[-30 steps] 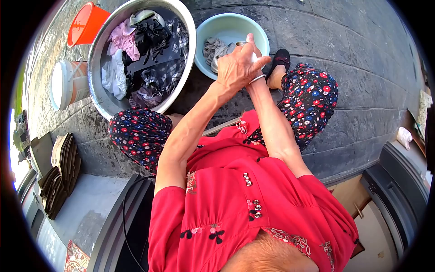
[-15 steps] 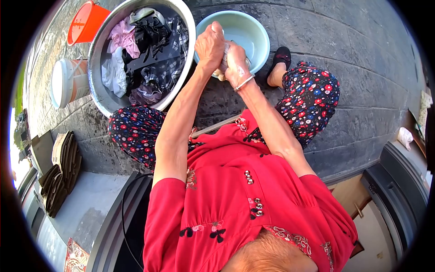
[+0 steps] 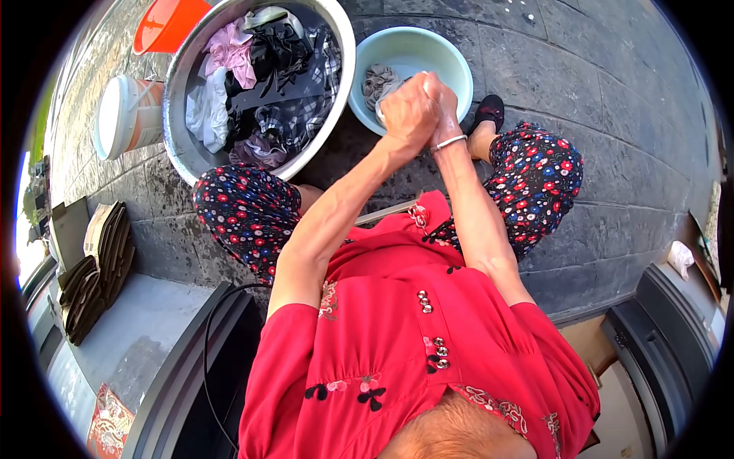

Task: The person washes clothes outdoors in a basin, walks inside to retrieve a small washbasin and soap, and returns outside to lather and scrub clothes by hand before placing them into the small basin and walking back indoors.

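Crumpled grey cloth (image 3: pixel 380 83) lies in a round pale-turquoise plastic basin (image 3: pixel 413 37). Leftward, just beside, a wide silver metal tub (image 3: pixel 174 103) holds wet, bunched clothes (image 3: pixel 229 53). Left hand (image 3: pixel 411 112) and right hand (image 3: pixel 443 103) meet above the basin, their grip hidden, so I cannot tell it. Rightward, past a black shoe (image 3: pixel 490 111), rough stone paving (image 3: pixel 566 65) opens.

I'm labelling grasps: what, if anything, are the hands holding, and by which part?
It cannot be told: the left hand and right hand overlap at the pale blue basin, hiding anything between them.
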A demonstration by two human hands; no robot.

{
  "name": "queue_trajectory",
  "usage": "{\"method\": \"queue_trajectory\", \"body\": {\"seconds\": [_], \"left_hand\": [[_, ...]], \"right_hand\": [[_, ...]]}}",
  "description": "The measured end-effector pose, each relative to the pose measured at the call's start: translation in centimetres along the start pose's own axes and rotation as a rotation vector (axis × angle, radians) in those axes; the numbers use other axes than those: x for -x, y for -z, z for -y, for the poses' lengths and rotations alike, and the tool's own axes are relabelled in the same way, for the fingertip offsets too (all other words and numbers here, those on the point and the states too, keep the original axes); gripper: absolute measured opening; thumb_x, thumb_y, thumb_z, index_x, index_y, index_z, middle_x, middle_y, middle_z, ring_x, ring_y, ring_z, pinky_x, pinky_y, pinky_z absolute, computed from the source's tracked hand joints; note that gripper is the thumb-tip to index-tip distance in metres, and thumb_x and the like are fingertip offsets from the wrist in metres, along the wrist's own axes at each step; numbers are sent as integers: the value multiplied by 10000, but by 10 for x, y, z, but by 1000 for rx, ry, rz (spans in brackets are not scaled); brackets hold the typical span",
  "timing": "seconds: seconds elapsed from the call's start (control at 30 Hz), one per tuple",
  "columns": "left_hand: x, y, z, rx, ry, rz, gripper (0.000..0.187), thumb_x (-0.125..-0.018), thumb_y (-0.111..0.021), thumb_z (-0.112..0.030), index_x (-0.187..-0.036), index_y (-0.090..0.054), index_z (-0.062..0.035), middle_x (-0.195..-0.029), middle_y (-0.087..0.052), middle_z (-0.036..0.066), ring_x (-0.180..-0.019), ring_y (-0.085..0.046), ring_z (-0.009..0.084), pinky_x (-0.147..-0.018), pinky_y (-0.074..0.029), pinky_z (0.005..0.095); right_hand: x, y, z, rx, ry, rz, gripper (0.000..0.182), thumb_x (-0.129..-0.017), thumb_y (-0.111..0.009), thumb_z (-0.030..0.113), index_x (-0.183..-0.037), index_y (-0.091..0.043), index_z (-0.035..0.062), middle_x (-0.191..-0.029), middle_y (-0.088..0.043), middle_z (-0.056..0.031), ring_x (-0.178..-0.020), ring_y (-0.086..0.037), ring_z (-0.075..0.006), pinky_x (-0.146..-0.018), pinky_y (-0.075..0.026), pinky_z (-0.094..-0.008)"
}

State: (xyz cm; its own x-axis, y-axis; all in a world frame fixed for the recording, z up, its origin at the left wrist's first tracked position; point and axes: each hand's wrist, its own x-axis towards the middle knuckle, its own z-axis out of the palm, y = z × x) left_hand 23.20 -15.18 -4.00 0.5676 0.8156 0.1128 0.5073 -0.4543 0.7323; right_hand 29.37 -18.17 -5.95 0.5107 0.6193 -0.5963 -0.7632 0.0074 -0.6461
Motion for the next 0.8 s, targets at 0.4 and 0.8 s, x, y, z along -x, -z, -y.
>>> {"method": "queue_trajectory", "body": {"seconds": [0.4,0.8], "left_hand": [[-59,23,42,104,108,42,302,-891,-351,-302,-840,-532,-65,-723,-594,219,-669,-602,375,-627,-467,488],[-57,27,0,-66,-221,-140,297,-902,-397,-309,-792,-528,-66,-774,-623,184,-667,-582,403,-549,-460,485]], "right_hand": [[4,-26,9,-253,-181,12,120,-839,-572,142,-830,-550,24,-742,-574,-79,-634,-590,-219,-539,-505,-378],[2,-35,37,-215,-81,16,163,-879,-537,213,-816,-558,64,-762,-579,-27,-663,-587,-170,-614,-495,-325]]}}
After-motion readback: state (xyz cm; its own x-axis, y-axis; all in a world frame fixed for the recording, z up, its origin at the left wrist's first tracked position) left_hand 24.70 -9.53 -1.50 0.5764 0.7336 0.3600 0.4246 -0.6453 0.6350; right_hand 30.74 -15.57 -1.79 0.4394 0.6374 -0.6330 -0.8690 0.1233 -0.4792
